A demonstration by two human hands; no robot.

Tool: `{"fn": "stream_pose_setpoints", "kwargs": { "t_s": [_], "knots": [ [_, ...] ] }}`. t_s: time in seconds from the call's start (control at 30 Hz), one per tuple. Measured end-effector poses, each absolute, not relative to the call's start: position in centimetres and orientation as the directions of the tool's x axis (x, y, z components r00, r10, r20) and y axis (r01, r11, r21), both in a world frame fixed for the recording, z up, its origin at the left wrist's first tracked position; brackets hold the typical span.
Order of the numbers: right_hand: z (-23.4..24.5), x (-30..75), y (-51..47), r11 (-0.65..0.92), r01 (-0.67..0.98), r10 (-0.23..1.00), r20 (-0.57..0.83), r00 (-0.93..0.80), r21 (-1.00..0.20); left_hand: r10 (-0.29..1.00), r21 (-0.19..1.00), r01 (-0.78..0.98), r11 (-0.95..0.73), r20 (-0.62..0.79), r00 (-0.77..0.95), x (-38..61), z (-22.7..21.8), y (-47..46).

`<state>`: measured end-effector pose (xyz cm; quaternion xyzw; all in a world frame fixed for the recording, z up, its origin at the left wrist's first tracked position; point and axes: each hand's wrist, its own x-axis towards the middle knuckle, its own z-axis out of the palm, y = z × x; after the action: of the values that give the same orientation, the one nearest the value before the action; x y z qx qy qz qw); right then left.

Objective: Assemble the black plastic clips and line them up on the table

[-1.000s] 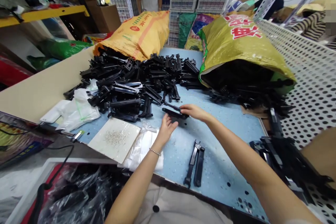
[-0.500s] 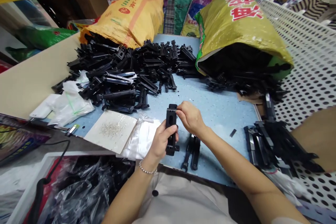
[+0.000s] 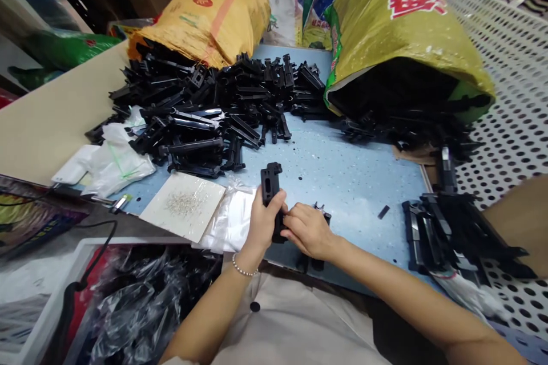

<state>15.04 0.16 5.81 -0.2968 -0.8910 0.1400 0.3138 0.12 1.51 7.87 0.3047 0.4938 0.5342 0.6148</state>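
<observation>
black part (image 3: pixel 270 180) is held above the blue table (image 3: pixel 342 162), close to your side of it. your left hand (image 3: pixel 262 219) is wrapped around its middle; your right hand (image 3: pixel 310 231) curls against its nearer end, and i cannot tell whether it pinches anything.

You view a moderately bright scene under diffuse light. Note the pale glare on the tabletop (image 3: pixel 359 179) and glints on the black parts (image 3: pixel 191 147). Deep shadow fills the mouth of the olive sack (image 3: pixel 398 40). Wide-angle distortion stretches the perforated panel (image 3: pixel 514 85); outer edges appear soft.
</observation>
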Motion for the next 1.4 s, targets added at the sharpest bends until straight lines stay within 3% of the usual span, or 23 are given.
{"fn": "stream_pose_setpoints", "kwargs": {
  "t_s": [0.1,0.2,0.27,0.33,0.43,0.5,0.57,0.67,0.83,0.9,0.97,1.07,1.17,1.23,1.33,1.4],
  "knots": [
    [6.5,14.6,2.0,0.575,0.463,0.719,0.145,-0.68,-0.675,0.961,0.966,-0.235,0.106,-0.161,-0.227,-0.6,6.4,1.5],
    [8.0,13.7,7.6,0.311,0.569,0.802,-0.11,-0.586,-0.761,0.948,0.948,-0.262,0.181,-0.239,-0.212,-0.8,4.1,1.2],
    [8.8,12.7,12.6,0.083,0.711,0.967,-0.116,-0.227,-0.699,0.953,0.947,-0.209,0.242,-0.273,-0.132,0.3,2.4,0.4],
    [9.2,11.7,17.2,-0.021,0.743,0.994,-0.091,-0.054,-0.67,0.971,0.972,-0.075,0.222,-0.227,-0.072,2.1,1.1,-0.6],
    [9.1,11.0,21.5,-0.13,0.727,0.99,-0.13,0.057,-0.674,0.993,0.988,0.096,0.117,-0.117,-0.008,4.2,0.0,-1.9],
    [8.9,11.5,22.5,-0.185,0.684,0.981,-0.176,0.084,-0.705,0.996,0.99,0.121,0.079,-0.084,0.038,4.5,-0.2,-2.2],
    [8.7,12.8,22.1,-0.219,0.614,0.973,-0.22,0.076,-0.758,0.996,0.995,0.065,0.079,-0.082,0.043,3.9,-0.1,-1.8],
    [8.1,15.1,18.7,-0.252,0.47,0.958,-0.288,-0.005,-0.846,0.99,0.976,-0.167,0.138,-0.143,-0.015,2.7,1.0,0.1],
    [6.5,17.6,7.8,-0.322,0.278,0.89,-0.39,-0.238,-0.905,0.961,0.686,-0.704,0.183,-0.275,-0.018,2.3,4.6,3.9],
    [6.6,18.0,4.7,-0.231,0.261,0.88,-0.316,-0.356,-0.937,0.957,0.635,-0.743,0.21,-0.288,0.023,2.3,6.1,4.1],
    [7.2,18.2,3.6,0.03,0.355,0.936,-0.099,-0.339,-0.934,0.955,0.681,-0.686,0.256,-0.289,0.069,2.4,7.2,3.4],
    [8.3,18.2,5.2,0.463,0.582,0.886,0.368,-0.283,-0.668,0.937,0.738,-0.577,0.349,-0.297,0.186,2.7,8.0,1.4],
    [8.7,17.6,7.7,0.692,0.615,0.686,0.611,-0.395,-0.379,0.904,0.723,-0.544,0.427,-0.338,0.26,3.2,8.1,-0.1],
    [8.7,17.0,8.6,0.704,0.614,0.673,0.613,-0.414,-0.357,0.905,0.733,-0.533,0.423,-0.366,0.216,3.4,8.1,-0.4],
    [8.7,16.4,8.0,0.562,0.608,0.825,0.44,-0.356,-0.561,0.904,0.714,-0.57,0.407,-0.403,0.14,3.0,8.2,0.1],
    [8.7,16.4,6.4,0.531,0.541,0.844,0.353,-0.403,-0.652,0.895,0.671,-0.619,0.407,-0.427,0.126,2.2,8.4,0.7]
  ]
}}
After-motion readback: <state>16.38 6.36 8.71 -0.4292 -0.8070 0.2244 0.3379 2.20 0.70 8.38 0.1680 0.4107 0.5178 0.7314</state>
